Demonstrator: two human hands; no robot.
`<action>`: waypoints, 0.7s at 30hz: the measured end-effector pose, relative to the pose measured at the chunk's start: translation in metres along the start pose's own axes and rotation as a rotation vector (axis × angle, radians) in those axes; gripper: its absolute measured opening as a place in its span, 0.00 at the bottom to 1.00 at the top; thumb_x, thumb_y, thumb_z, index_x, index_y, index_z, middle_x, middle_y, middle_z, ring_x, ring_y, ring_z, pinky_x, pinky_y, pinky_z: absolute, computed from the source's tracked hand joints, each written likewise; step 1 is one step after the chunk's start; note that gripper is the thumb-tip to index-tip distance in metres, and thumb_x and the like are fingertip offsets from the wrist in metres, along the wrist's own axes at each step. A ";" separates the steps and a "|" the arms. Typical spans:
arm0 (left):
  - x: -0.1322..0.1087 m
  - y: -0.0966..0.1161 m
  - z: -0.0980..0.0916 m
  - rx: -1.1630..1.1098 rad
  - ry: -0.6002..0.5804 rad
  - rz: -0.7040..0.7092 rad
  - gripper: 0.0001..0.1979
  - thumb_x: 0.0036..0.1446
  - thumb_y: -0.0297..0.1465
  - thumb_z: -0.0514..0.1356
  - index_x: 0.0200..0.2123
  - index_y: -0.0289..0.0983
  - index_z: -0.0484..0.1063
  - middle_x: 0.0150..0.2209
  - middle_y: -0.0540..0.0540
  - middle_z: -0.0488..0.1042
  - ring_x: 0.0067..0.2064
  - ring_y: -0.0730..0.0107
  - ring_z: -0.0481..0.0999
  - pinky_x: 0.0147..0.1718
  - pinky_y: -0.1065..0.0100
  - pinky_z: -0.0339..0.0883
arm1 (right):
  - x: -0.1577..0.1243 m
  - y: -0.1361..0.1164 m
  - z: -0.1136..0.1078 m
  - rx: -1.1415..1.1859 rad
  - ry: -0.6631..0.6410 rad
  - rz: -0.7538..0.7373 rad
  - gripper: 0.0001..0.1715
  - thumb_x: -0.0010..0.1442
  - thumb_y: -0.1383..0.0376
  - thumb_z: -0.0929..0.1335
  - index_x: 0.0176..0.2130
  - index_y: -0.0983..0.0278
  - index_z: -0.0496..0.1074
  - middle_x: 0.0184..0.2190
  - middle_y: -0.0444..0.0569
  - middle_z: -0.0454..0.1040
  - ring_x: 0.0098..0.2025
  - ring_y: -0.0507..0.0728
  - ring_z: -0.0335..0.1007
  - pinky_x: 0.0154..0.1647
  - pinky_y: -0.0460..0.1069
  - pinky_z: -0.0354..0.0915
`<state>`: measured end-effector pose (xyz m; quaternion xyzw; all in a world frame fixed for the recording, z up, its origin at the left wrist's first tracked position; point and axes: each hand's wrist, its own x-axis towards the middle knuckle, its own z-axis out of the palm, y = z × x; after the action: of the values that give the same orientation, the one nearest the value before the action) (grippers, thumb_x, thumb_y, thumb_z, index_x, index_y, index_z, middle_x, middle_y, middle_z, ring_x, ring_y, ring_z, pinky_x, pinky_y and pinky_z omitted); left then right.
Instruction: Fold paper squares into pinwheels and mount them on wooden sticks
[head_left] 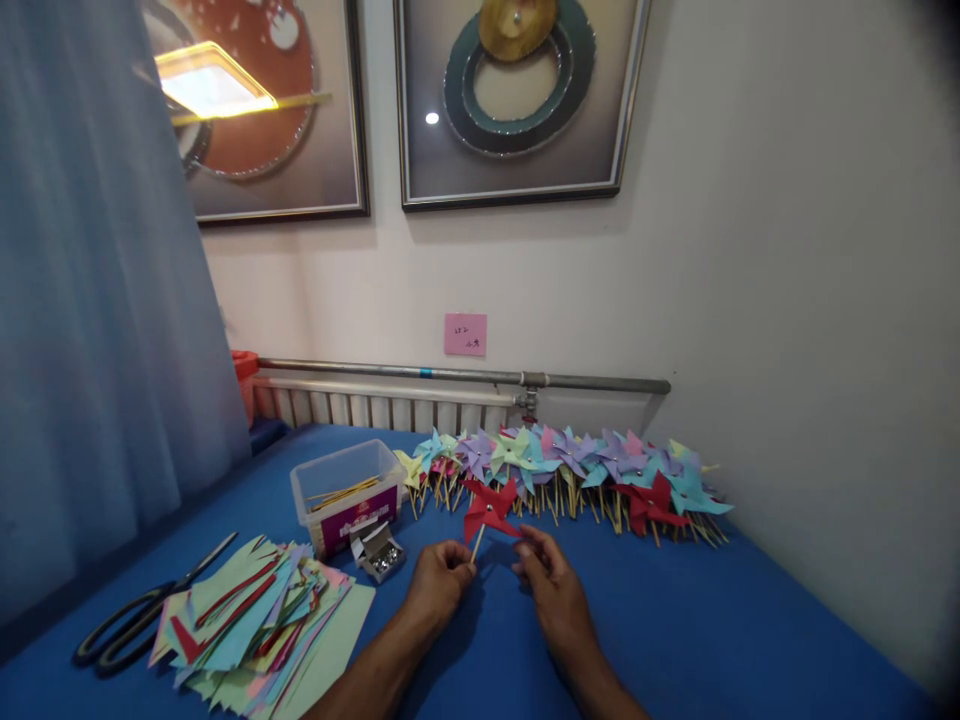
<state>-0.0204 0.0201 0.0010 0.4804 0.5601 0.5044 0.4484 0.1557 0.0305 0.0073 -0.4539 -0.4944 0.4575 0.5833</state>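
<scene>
Blue-covered surface (pixel 697 640): seen as I stand by, it adjoins a pale wall (pixel 787 300), with a curtain (pixel 90 250) at left.

Red pinwheel (pixel 491 499): raised over the middle, near side of the pinwheel row; four folded blades face the worker, a small silvery piece at their centre, the stick (pixel 478 544) slanting down and left.

Left hand (pixel 440 578): thumb and fingers closed in a pinch on the lower stick.

Right hand (pixel 553 582): half open, fingers bent, thumb apart from them, nothing clearly gripped; the fingertips are at the right-hand blade tip, though whether they touch it I cannot tell.

Blade stage: to my judgement, the assembled head is being adjusted or tested; the next move would call for a steady left pinch and a light right fingertip, lest the paper crease.

Pinwheel row (pixel 517 455): many-coloured heads, crowded along the far side, sticks pointing nearward.

Small box (pixel 367 542): left of the left hand, lid up, holding silvery metal pieces (pixel 387 560).

Clear tub (pixel 375 522): just beyond the small box, open-topped, with thin wooden sticks (pixel 342 495) inside.

Paper pile (pixel 259 625): near left, loose coloured sheets and strips, uncontained.

Scissors (pixel 154 603): at the pile's left, lying flat.
</scene>
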 end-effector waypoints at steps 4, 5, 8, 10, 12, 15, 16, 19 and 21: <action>0.000 0.000 0.001 -0.015 0.002 -0.003 0.09 0.43 0.32 0.67 0.24 0.36 0.69 0.17 0.56 0.63 0.21 0.77 0.58 0.22 0.71 0.50 | -0.002 0.002 0.001 -0.018 -0.042 0.010 0.25 0.49 0.48 0.75 0.44 0.57 0.80 0.38 0.50 0.81 0.35 0.62 0.76 0.40 0.55 0.70; 0.000 -0.001 0.001 -0.019 0.001 -0.004 0.10 0.43 0.33 0.67 0.24 0.36 0.69 0.17 0.56 0.63 0.21 0.77 0.58 0.22 0.71 0.49 | -0.002 0.003 0.002 -0.020 -0.056 0.012 0.25 0.49 0.48 0.75 0.44 0.58 0.80 0.38 0.51 0.81 0.36 0.62 0.76 0.41 0.55 0.70; 0.001 -0.001 0.001 -0.027 0.000 -0.002 0.12 0.41 0.35 0.69 0.24 0.36 0.70 0.17 0.56 0.63 0.21 0.77 0.59 0.22 0.71 0.50 | -0.006 0.006 0.006 -0.060 -0.123 0.004 0.25 0.52 0.48 0.74 0.45 0.58 0.79 0.37 0.50 0.81 0.37 0.62 0.77 0.41 0.55 0.70; 0.001 -0.001 0.001 -0.026 -0.005 -0.001 0.12 0.41 0.36 0.68 0.24 0.35 0.70 0.17 0.56 0.63 0.21 0.77 0.59 0.22 0.71 0.50 | -0.010 0.008 0.008 -0.114 -0.187 -0.015 0.25 0.55 0.48 0.72 0.47 0.59 0.78 0.36 0.49 0.80 0.37 0.62 0.76 0.40 0.54 0.70; 0.001 -0.001 0.000 -0.022 -0.012 0.001 0.12 0.41 0.36 0.68 0.24 0.35 0.70 0.17 0.56 0.63 0.20 0.77 0.59 0.22 0.71 0.49 | -0.014 0.009 0.010 -0.156 -0.255 -0.042 0.25 0.58 0.48 0.70 0.50 0.59 0.76 0.35 0.48 0.79 0.36 0.60 0.76 0.38 0.53 0.70; 0.001 -0.001 0.000 -0.020 -0.017 0.012 0.11 0.42 0.36 0.66 0.25 0.35 0.71 0.17 0.56 0.64 0.20 0.77 0.58 0.22 0.71 0.49 | -0.019 0.008 0.013 -0.175 -0.338 -0.061 0.26 0.61 0.49 0.67 0.51 0.60 0.75 0.34 0.47 0.78 0.34 0.58 0.75 0.35 0.51 0.69; 0.001 -0.001 0.000 -0.024 -0.015 0.017 0.10 0.42 0.36 0.66 0.25 0.35 0.71 0.17 0.56 0.64 0.20 0.77 0.59 0.22 0.71 0.50 | -0.019 0.008 0.013 -0.175 -0.338 -0.058 0.26 0.61 0.48 0.67 0.51 0.61 0.75 0.33 0.47 0.78 0.33 0.58 0.75 0.35 0.50 0.68; 0.000 -0.002 0.001 -0.040 0.002 0.023 0.09 0.43 0.35 0.65 0.25 0.35 0.71 0.17 0.56 0.64 0.19 0.76 0.60 0.21 0.71 0.50 | -0.014 0.006 0.010 -0.163 -0.209 -0.035 0.28 0.59 0.45 0.67 0.49 0.62 0.74 0.31 0.48 0.77 0.31 0.58 0.74 0.30 0.50 0.67; 0.000 -0.001 0.001 -0.046 0.007 0.020 0.08 0.43 0.34 0.65 0.25 0.35 0.71 0.17 0.55 0.64 0.19 0.76 0.61 0.21 0.71 0.51 | -0.006 0.006 0.006 -0.151 -0.067 -0.030 0.32 0.57 0.45 0.67 0.53 0.62 0.72 0.33 0.49 0.78 0.31 0.59 0.75 0.28 0.50 0.67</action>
<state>-0.0193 0.0199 0.0002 0.4740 0.5449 0.5233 0.4522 0.1488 0.0260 0.0009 -0.4736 -0.5535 0.4248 0.5375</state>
